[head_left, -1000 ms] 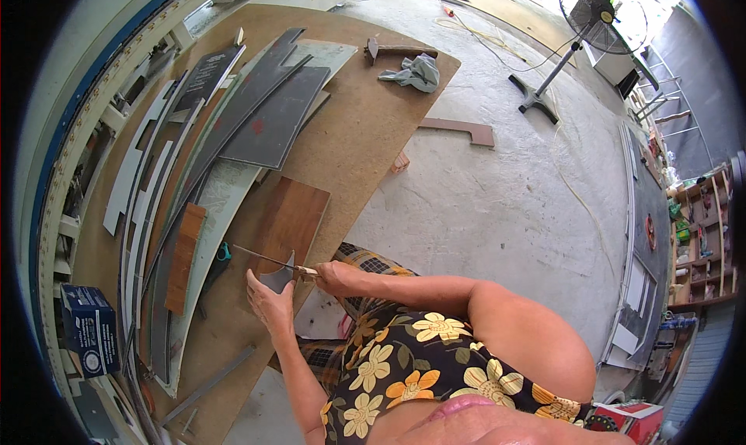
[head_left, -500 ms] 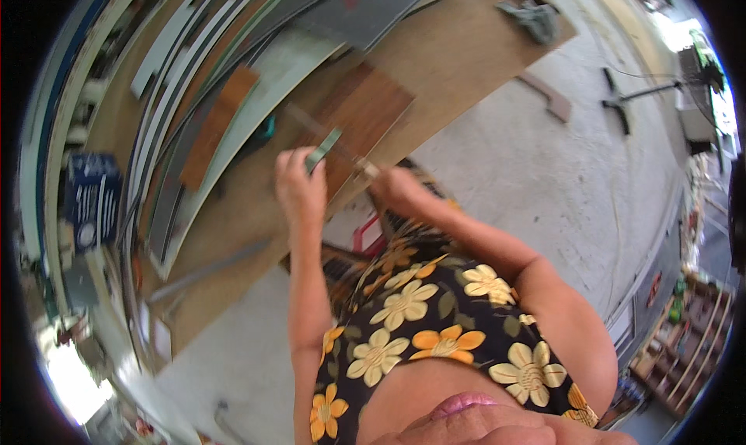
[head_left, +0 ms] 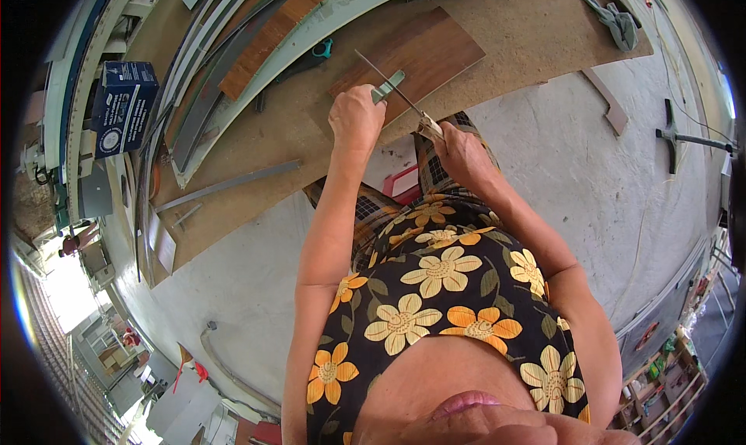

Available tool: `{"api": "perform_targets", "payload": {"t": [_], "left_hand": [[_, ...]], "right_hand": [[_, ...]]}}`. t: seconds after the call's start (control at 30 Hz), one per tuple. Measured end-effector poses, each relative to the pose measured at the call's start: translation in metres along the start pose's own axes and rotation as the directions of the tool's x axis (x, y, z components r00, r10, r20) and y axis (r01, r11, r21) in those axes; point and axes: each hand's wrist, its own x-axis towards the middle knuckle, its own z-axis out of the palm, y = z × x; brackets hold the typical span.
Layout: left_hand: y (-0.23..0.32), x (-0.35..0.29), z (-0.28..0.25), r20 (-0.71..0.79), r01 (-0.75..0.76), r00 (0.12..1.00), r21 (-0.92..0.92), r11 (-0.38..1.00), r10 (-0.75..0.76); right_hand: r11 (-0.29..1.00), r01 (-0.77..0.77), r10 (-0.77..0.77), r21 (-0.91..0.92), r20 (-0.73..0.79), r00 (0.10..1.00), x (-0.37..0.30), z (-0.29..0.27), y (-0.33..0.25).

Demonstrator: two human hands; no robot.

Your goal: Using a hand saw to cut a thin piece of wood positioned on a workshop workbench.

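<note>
My left hand (head_left: 356, 118) is closed around a short pale-green strip (head_left: 389, 86), whose free end sticks out to the right. In my closed right hand (head_left: 464, 153) is the pale handle (head_left: 430, 127) of a long, narrow-bladed tool (head_left: 392, 86). Its blade slants up to the left and crosses the green strip; whether it is a saw or a knife I cannot tell. Below both, a reddish-brown wood-grain board (head_left: 435, 52) lies on the brown worktable (head_left: 536, 52), partly hidden by my left hand and the tool.
Long curved panels and strips (head_left: 272, 52) are stacked at the left, beside a dark blue box (head_left: 124, 107). Teal-handled scissors (head_left: 322, 48) lie beyond my left hand, a metal bar (head_left: 233, 184) nearer. A grey glove (head_left: 614, 24) rests at the table's far right.
The view has shifted, so the table and hands appear higher and further right. Both hands keep their hold, and the blade and strip show more sharply now.
</note>
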Motion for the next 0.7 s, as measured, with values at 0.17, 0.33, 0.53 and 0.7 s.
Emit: {"api": "perform_targets", "payload": {"t": [0.17,0.33,0.53,0.7], "left_hand": [[-0.006,0.010,0.006,-0.018,-0.044,0.999,0.028,0.999,0.045],[-0.007,0.009,0.012,-0.091,-0.082,0.992,0.007,0.997,0.082],[-0.006,0.010,0.013,-0.088,-0.071,0.994,-0.011,0.997,0.070],[-0.006,0.010,0.012,-0.057,-0.055,0.997,0.005,0.998,0.055]], "right_hand": [[0.996,-0.068,0.071,-0.057,0.054,0.996,-0.004,-0.002,0.002],[0.996,-0.045,0.047,-0.074,0.018,0.999,-0.007,-0.005,0.008],[0.996,-0.062,0.065,-0.070,0.049,0.997,-0.011,-0.010,0.009],[0.996,-0.077,0.081,-0.054,0.073,0.994,-0.015,-0.013,0.007]]}}
